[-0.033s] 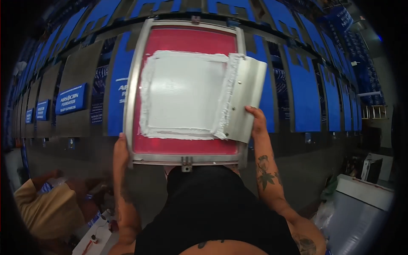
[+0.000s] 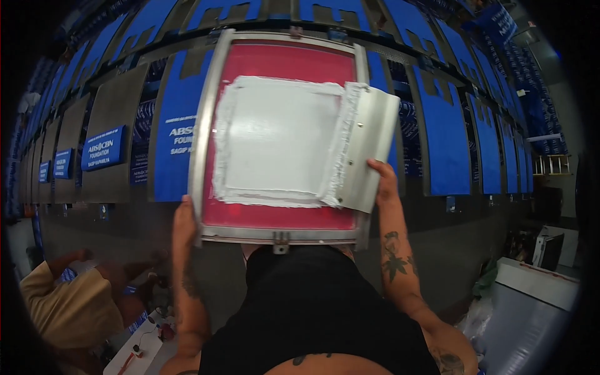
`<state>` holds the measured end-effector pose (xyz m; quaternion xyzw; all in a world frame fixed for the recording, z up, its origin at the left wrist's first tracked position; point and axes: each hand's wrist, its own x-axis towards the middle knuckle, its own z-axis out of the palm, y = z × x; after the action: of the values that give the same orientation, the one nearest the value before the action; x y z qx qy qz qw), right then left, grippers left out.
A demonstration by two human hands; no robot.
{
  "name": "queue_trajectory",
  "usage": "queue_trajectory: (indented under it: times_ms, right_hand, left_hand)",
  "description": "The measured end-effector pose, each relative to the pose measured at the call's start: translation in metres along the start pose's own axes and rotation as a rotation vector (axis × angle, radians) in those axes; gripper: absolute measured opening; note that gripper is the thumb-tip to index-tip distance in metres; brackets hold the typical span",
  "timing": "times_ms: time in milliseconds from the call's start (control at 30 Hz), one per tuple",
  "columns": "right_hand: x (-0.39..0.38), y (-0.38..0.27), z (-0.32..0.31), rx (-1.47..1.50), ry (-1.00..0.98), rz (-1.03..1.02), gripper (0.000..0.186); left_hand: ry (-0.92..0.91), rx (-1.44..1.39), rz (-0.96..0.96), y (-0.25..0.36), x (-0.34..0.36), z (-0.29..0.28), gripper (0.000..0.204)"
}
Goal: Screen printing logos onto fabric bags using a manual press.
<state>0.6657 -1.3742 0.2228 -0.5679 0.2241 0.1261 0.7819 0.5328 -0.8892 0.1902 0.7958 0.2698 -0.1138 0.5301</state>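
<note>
A metal-framed printing screen [image 2: 204, 125] with red mesh lies flat in front of me, white ink [image 2: 281, 137] spread over most of its middle. My left hand [image 2: 184, 222] grips the frame's near left corner. My right hand [image 2: 382, 178] holds a flat metal squeegee [image 2: 369, 150] by its lower right edge. The blade rests on the right side of the ink patch, tilted slightly, with a ridge of white ink along its left edge.
Rows of blue fabric pieces [image 2: 447, 137] with white print lie on grey boards [image 2: 112, 106] to both sides and behind the screen. Another person in a yellow top [image 2: 69, 300] sits at the lower left. A white box [image 2: 537, 294] stands at the lower right.
</note>
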Motion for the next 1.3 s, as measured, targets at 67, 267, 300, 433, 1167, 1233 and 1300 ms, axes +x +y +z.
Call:
queue_trajectory:
  times_ms: [67, 267, 300, 433, 1167, 1233, 1300]
  right_hand:
    - [-0.004, -0.037, -0.059, 0.017, 0.043, 0.014, 0.05]
    - [0.038, -0.076, -0.131, 0.058, -0.001, 0.071, 0.048]
    - [0.048, -0.08, -0.136, 0.081, -0.063, 0.063, 0.048]
    - [0.083, -0.092, -0.151, 0.027, -0.059, 0.073, 0.044]
    - [0.109, -0.062, -0.171, -0.004, -0.083, 0.162, 0.043]
    - [0.112, -0.063, -0.173, -0.023, -0.008, 0.174, 0.043]
    - [0.115, -0.062, -0.175, -0.02, 0.022, 0.175, 0.042]
  left_hand:
    - [0.067, 0.129, -0.024, 0.03, -0.011, 0.074, 0.066]
    - [0.011, -0.13, 0.005, 0.063, -0.009, 0.159, 0.066]
    - [0.015, -0.017, -0.04, 0.065, -0.007, 0.163, 0.067]
    - [0.057, -0.071, -0.041, 0.075, -0.01, 0.183, 0.069]
    - [0.226, 0.11, 0.074, 0.047, 0.007, 0.227, 0.061]
    - [0.242, 0.084, 0.077, 0.047, 0.008, 0.23, 0.06]
    - [0.2, 0.005, 0.047, 0.044, 0.013, 0.231, 0.057]
